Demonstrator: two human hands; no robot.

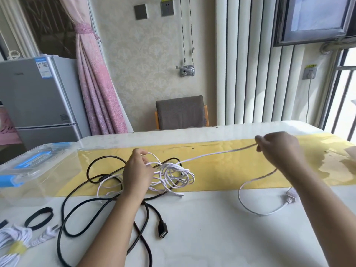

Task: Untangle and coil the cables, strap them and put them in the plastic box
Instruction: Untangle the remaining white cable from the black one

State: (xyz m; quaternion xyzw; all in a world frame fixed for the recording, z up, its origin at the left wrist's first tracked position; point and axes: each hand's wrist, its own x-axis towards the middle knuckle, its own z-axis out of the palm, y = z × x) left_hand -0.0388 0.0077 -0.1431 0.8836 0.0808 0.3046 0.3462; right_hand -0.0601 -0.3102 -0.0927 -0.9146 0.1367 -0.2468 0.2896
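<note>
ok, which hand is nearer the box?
Left. The left hand grips the white tangle right of the box; the right hand pinches a strand far to the right.

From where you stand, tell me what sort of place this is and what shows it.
Most likely a room in a home, perhaps a dining corner: a small fridge stands by a tied-back pink curtain, and a cushioned chair sits behind the long table.
</note>
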